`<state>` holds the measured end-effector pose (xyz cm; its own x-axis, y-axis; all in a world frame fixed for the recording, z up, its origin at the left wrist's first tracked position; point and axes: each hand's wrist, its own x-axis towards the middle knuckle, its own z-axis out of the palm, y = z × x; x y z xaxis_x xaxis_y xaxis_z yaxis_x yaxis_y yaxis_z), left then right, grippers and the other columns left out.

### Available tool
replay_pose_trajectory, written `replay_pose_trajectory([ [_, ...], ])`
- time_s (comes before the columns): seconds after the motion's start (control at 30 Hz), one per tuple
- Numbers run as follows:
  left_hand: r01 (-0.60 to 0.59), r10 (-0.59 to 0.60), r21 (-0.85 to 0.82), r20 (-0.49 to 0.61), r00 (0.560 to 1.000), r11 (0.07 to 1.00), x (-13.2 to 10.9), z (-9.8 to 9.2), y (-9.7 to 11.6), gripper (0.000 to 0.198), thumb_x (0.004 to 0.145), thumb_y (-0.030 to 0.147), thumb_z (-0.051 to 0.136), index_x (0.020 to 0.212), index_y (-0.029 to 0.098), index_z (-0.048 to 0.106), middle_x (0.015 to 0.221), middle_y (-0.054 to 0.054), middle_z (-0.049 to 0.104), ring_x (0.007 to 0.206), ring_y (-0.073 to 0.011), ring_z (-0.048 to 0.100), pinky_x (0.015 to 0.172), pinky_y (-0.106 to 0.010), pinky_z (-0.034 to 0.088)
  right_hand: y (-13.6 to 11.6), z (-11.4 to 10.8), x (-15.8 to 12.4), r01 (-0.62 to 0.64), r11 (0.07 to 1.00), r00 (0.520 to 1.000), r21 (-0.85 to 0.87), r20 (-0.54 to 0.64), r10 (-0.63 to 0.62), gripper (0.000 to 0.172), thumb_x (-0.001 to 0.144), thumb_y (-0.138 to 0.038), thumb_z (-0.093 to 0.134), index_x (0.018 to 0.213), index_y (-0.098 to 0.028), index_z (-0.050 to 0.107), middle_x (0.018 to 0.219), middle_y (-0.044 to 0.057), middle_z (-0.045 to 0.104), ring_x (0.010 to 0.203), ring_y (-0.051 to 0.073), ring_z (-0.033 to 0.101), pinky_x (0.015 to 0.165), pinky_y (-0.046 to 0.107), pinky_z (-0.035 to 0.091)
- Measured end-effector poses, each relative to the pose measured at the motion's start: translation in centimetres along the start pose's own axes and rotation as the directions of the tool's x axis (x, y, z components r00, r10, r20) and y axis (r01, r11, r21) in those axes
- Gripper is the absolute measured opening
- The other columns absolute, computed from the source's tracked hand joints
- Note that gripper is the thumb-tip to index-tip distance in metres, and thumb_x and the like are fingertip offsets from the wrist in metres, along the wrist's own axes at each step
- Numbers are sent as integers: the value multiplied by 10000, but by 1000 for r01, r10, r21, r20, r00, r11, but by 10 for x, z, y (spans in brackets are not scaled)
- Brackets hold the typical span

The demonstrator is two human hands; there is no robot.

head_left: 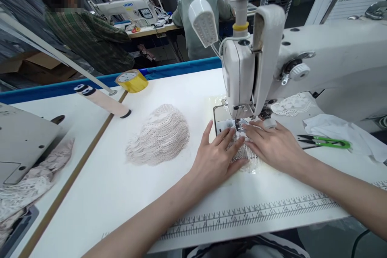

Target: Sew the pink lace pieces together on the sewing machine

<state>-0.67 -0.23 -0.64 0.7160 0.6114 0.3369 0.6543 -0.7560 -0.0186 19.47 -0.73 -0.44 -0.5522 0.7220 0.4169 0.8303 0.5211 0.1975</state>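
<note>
A piece of white lace (246, 154) lies under the presser foot (238, 124) of a white sewing machine (242, 76). My left hand (219, 151) rests on the lace's left side, fingers spread and laid flat, their tips close to the foot. From the right, my right hand (270, 141) presses on the lace with its fingers stretched out beside the needle area. Parts of the lace are covered by both hands. Left of them, a fanned stack of pale lace pieces (161, 139) sits on the white table (121, 201).
Green thread snips (329, 142) and white cloth (344, 129) lie at the right. Yellow tape (133, 81) and a pinkish roll (104, 102) are at the back left. A printed ruler (242, 215) runs along the front edge. Two people sit beyond at other machines.
</note>
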Motion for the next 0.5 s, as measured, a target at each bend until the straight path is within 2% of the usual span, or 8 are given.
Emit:
replay_pose_trajectory([
  [0.23,21,-21,-6,9,1000,1000,0,2,1,564,925,576,396,1328,198,510,1378,-138,503,1297,-269,458,1156,-575,106,1,2,-2,-15,1000,1000,16,16,15,363,948,-273,455,1228,-66,554,1045,119,707,954,220,634,926,374,399],
  [0.33,-2,1,-20,-19,1000,1000,-2,0,-1,565,917,570,420,1324,188,505,1368,-136,517,1293,-282,459,1146,-593,141,2,3,-3,-3,998,1000,57,-20,4,323,939,-262,470,1189,-88,578,1098,114,691,956,224,632,900,380,415],
  [0.4,-80,78,-38,-52,996,996,-4,-3,-5,539,913,545,454,1292,169,526,1317,-123,569,1262,-277,490,1130,-569,233,3,2,-3,47,990,997,130,-67,-39,252,932,-223,480,1120,-122,613,1139,90,676,953,211,631,857,361,433],
  [0.5,-222,214,-67,-104,971,973,-6,-7,-10,469,907,497,504,1173,120,588,1152,-108,665,1103,-239,603,1009,-439,453,6,-2,-2,151,957,986,247,-108,-128,197,916,-138,472,980,-151,658,1052,54,696,920,184,631,744,311,449],
])
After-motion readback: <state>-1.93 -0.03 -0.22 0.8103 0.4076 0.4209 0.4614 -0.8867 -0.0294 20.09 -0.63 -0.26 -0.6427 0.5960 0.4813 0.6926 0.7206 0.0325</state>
